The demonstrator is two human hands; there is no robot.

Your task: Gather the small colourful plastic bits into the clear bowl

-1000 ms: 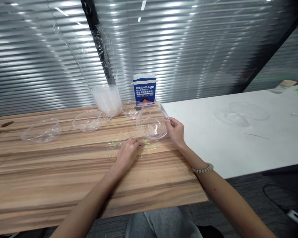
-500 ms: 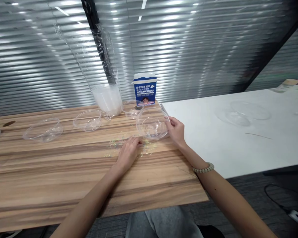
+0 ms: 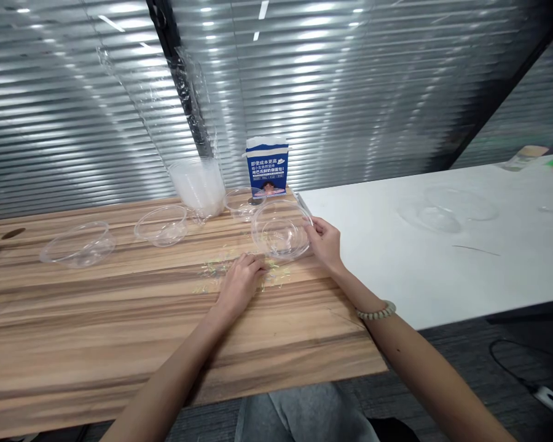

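Observation:
A clear plastic bowl (image 3: 279,238) is tilted toward me, its rim pinched at the right side by my right hand (image 3: 325,244), which wears a beaded bracelet. Just below the bowl, my left hand (image 3: 240,282) lies on the wooden table among scattered thin yellow-green plastic bits (image 3: 279,275). Its fingers are curled and pressed together, and the fingertips are hidden, so what they pinch does not show. Behind the held bowl stands another clear bowl (image 3: 245,207). Two more, a middle bowl (image 3: 162,228) and a left bowl (image 3: 79,247), stand in a row to the left.
A stack of clear bowls (image 3: 197,187) in torn wrap stands at the back beside a blue paper bag (image 3: 267,169). On the right, a white table (image 3: 396,270) adjoins the wooden table (image 3: 120,344) and carries clear lids (image 3: 435,218). Window blinds rise behind.
The left fingers have shifted slightly among the plastic bits and look more curled. My right hand and the bowl are nearly unmoved; the view has shifted a little.

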